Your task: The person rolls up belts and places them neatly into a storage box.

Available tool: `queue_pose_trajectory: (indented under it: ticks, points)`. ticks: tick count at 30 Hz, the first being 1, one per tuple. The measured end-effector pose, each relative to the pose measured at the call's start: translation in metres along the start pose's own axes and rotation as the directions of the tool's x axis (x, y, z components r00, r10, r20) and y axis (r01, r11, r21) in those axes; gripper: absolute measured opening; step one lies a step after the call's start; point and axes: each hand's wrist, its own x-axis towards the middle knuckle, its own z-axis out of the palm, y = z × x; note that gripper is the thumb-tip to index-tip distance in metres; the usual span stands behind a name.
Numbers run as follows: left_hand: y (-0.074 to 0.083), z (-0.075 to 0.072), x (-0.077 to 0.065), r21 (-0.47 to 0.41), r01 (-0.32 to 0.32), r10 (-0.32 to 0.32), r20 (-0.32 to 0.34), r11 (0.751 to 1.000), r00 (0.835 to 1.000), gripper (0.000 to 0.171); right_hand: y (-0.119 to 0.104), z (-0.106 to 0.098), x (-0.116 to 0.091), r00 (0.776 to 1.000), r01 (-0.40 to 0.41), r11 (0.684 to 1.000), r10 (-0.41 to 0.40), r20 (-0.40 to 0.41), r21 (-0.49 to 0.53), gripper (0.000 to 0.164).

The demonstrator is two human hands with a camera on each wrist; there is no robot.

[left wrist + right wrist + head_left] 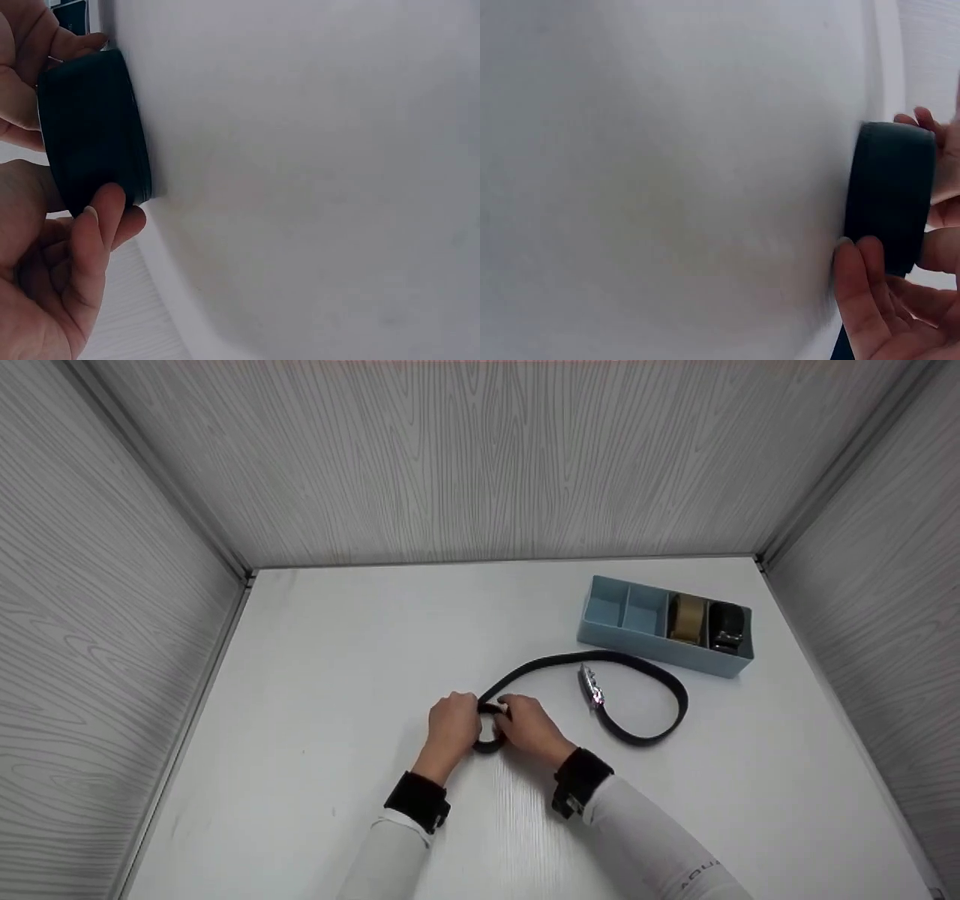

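A black belt lies on the white table, its near end wound into a small upright-edged coil (489,747) and the rest of the strap (637,740) running in a wide loop to the right. Its silver buckle (592,687) is at the strap's other end. My left hand (454,721) grips the left side of the coil with curled fingers. On the opposite side, my right hand (534,729) pinches the coil between thumb and fingers. Both wrist views show fingertips around the dark wound band (94,127), close to the tabletop.
A light blue divided box (652,646) stands at the back right, just behind the strap. Two of its compartments hold a rolled tan belt (688,619) and a rolled black belt (726,624). Grey wood-grain panels (480,465) wall the table at the back and sides.
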Motion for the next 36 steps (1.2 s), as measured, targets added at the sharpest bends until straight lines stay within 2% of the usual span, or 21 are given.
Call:
queue_pose_trajectory:
  ticks: [3,6,11,16,21,26,30,32,36]
  points:
    - [0.001,0.001,-0.001,-0.02,0.039,-0.039,0.008,0.999,0.999,0.006,0.0,-0.005,-0.003,0.996,-0.084,0.994,0.083,0.009,0.073,0.027]
    - [0.004,0.0,0.0,-0.005,0.028,-0.028,0.038,1.0,0.999,0.004,-0.003,-0.011,-0.005,0.992,-0.13,0.988,0.129,0.015,0.089,0.022]
    - [0.006,-0.004,0.0,0.062,-0.075,0.071,0.068,0.995,0.995,0.006,-0.007,-0.015,-0.005,0.991,-0.134,0.991,0.134,-0.024,0.013,0.013]
    - [0.001,-0.002,-0.002,0.094,-0.167,0.166,0.027,0.981,0.986,0.008,-0.01,-0.012,-0.004,0.994,-0.111,0.993,0.111,-0.015,-0.035,0.017]
    - [-0.004,0.001,-0.002,0.131,-0.227,0.229,-0.001,0.965,0.973,0.02,-0.01,-0.011,-0.004,0.997,-0.074,0.994,0.075,0.015,-0.082,0.019]
    - [-0.006,0.002,0.0,0.117,-0.242,0.246,-0.017,0.963,0.969,0.021,-0.008,-0.011,-0.002,0.999,-0.053,0.995,0.052,-0.008,-0.088,0.018]
    - [-0.006,0.004,0.001,0.125,-0.244,0.251,-0.045,0.962,0.967,0.017,-0.006,-0.011,-0.003,0.997,-0.072,0.996,0.07,-0.036,-0.06,0.012]
    - [-0.006,0.005,0.001,0.123,-0.234,0.241,-0.052,0.964,0.969,0.016,-0.005,-0.01,-0.005,0.995,-0.087,0.995,0.085,-0.051,-0.042,0.008]
    - [-0.004,0.009,0.0,0.111,-0.191,0.198,-0.047,0.975,0.979,0.015,-0.002,-0.012,-0.011,0.99,-0.127,0.992,0.128,-0.06,0.015,0.01]
